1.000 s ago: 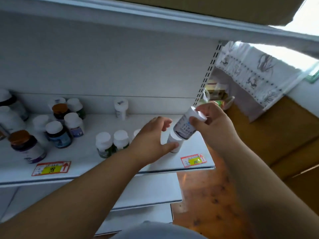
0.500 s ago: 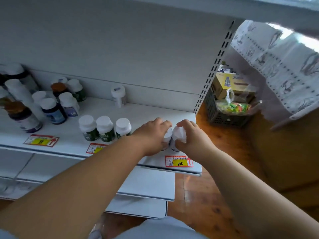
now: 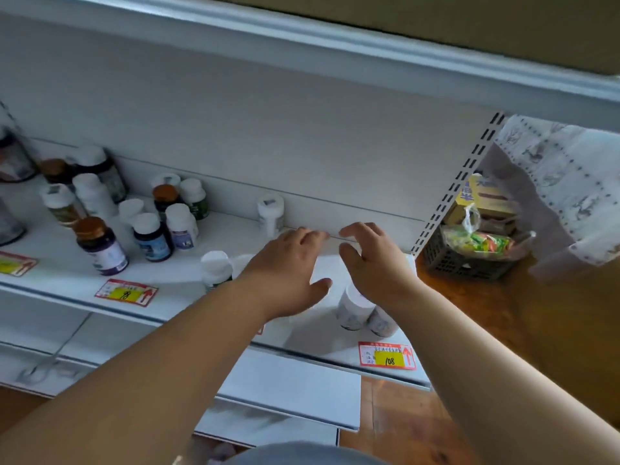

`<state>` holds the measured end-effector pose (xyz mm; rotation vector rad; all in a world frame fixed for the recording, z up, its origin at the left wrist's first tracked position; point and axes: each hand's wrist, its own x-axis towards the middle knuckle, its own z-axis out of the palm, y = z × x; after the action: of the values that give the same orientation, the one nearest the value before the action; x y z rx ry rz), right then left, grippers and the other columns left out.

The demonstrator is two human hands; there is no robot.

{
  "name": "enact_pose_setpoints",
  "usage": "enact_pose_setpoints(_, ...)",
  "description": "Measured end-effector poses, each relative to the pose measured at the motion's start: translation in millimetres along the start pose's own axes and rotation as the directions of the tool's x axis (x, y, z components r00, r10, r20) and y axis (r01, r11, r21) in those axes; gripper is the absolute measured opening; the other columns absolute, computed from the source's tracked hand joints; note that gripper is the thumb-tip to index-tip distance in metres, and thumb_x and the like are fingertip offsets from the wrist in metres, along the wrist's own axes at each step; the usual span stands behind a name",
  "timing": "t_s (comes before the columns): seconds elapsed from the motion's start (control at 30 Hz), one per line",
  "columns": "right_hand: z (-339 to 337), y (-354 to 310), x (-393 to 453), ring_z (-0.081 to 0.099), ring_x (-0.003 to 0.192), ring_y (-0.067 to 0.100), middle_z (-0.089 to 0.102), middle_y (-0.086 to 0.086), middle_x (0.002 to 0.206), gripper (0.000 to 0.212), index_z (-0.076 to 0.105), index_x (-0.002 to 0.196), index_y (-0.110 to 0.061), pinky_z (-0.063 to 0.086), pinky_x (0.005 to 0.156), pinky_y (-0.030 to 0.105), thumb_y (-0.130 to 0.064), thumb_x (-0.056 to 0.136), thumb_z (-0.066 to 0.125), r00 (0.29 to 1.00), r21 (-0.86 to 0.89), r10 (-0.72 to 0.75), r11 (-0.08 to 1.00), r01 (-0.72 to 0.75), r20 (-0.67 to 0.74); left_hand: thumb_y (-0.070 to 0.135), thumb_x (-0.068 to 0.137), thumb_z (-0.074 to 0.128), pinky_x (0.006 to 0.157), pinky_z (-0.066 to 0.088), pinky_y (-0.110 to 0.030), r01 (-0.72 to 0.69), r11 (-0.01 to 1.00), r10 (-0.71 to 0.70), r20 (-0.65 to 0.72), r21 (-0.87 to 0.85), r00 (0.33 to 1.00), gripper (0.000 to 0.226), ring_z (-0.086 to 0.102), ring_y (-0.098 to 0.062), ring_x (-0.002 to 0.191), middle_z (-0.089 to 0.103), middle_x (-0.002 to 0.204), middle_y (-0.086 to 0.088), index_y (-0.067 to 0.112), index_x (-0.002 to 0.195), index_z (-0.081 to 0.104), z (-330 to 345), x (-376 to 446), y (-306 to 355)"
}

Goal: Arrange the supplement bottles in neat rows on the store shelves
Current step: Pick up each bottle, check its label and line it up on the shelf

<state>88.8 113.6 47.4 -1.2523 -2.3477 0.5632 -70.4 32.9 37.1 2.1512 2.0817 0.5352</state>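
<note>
On the shelf (image 3: 318, 337): two white bottles (image 3: 355, 310) near the front edge, below the right hand (image 3: 375, 263)
Grip: both hands spread and empty; left hand (image 3: 288, 270) hovers nearby
Next: reach for the lone back bottle (image 3: 270, 214); line it up squarely

Red-and-yellow price tag (image 3: 386, 355) stuck on the shelf's front edge, marked 108. Second tag (image 3: 126, 292) further left, on the same edge; third tag (image 3: 15, 263) cut off at the left border. Dark plastic basket (image 3: 466, 261) on the wooden floor (image 3: 523, 317), right of the perforated upright (image 3: 456, 186). In the basket: yellow box (image 3: 483, 199), clear bag (image 3: 483, 241) of green and orange packets. White patterned cloth (image 3: 567, 182) hanging above and right of the basket. Brown cardboard (image 3: 469, 25) over the top shelf lip, upper right.
</note>
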Motion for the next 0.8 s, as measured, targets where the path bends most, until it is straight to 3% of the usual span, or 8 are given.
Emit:
enact_pose_setpoints(0.1,29,-32,49,0.057,0.1,0.019,0.053,0.001,0.127,0.034,0.057,0.123,-0.026,0.035,0.079,0.022,-0.031,0.091,0.05,0.999,-0.016,-0.04,0.999,0.041,0.009,0.054,0.087,0.054,0.107,0.033,-0.04,0.067,0.998,-0.067,-0.016,0.019,0.998,0.074,0.033,-0.025,0.134,0.032,0.151,-0.001,0.025,0.147,0.022,-26,0,-47)
enact_pose_setpoints(0.27,86,-67,122,0.057,0.104,0.03,0.052,0.01,0.126,0.038,0.054,0.125,-0.028,0.037,0.076,0.025,-0.029,0.087,0.051,0.988,-0.118,0.112,0.988,-0.099,0.107,0.051,0.085,0.059,0.105,0.038,-0.039,0.077,0.997,-0.077,0.008,0.007,0.997,0.073,0.041,-0.022,0.13,0.041,0.146,-0.002,0.024,0.146,0.028,-51,5,-119)
enact_pose_setpoints(0.4,123,-77,149,0.059,0.104,0.03,0.05,0.009,0.121,0.043,0.05,0.118,-0.022,0.045,0.082,0.031,-0.043,0.083,0.064,0.975,-0.164,0.212,0.966,-0.199,0.065,0.05,0.084,0.062,0.1,0.043,-0.039,0.077,0.996,-0.074,0.067,-0.047,0.995,0.069,0.047,-0.021,0.124,0.047,0.139,-0.001,0.026,0.143,0.034,-50,11,-148)
enact_pose_setpoints(0.53,125,-84,157,0.057,0.105,0.025,0.055,0.005,0.114,0.04,0.05,0.11,-0.019,0.045,0.084,0.031,-0.038,0.081,0.07,0.975,-0.127,0.22,0.968,-0.215,0.024,0.048,0.084,0.063,0.098,0.045,-0.036,0.099,0.985,-0.084,0.105,-0.14,0.991,0.066,0.05,-0.017,0.121,0.05,0.135,0.003,0.029,0.141,0.036,-50,18,-170)
enact_pose_setpoints(0.63,106,-89,138,0.059,0.084,0.023,0.061,0.002,0.091,0.023,0.057,0.093,-0.02,0.048,0.068,0.029,-0.027,0.077,0.07,0.959,0.244,0.275,0.937,-0.25,-0.072,0.048,0.086,0.063,0.099,0.044,-0.036,0.147,0.964,-0.136,0.065,-0.222,0.989,0.064,0.049,-0.015,0.121,0.047,0.138,0.005,0.031,0.142,0.036,-52,25,-180)
enact_pose_setpoints(0.7,86,-94,118,0.063,0.079,0.024,0.061,0.006,0.088,0.014,0.057,0.091,-0.016,0.057,0.068,0.034,-0.009,0.08,0.063,0.951,0.665,0.31,0.707,-0.241,0.015,0.05,0.087,0.062,0.1,0.044,-0.037,0.203,0.911,-0.177,0.105,-0.359,0.979,0.062,0.05,-0.014,0.119,0.047,0.138,0.007,0.033,0.141,0.037,-55,27,-177)
enact_pose_setpoints(0.77,63,-96,101,0.062,0.081,0.026,0.058,0.013,0.09,0.018,0.057,0.094,-0.009,0.056,0.077,0.04,0.003,0.08,0.054,0.962,0.863,0.238,0.451,-0.229,0.131,0.044,0.087,0.066,0.099,0.047,-0.04,0.278,0.71,-0.155,0.242,-0.647,0.958,0.048,0.058,-0.014,0.111,0.059,0.129,0.009,0.033,0.131,0.05,-58,29,-166)
enact_pose_setpoints(0.8,52,-97,92,0.061,0.082,0.027,0.057,0.015,0.09,0.018,0.057,0.094,-0.007,0.055,0.079,0.043,0.003,0.079,0.053,0.966,0.898,0.214,0.381,-0.222,0.148,0.041,0.084,0.07,0.097,0.049,-0.042,0.305,0.583,-0.119,0.293,-0.753,0.949,0.041,0.063,-0.014,0.105,0.066,0.12,0.009,0.033,0.122,0.056,-59,29,-158)
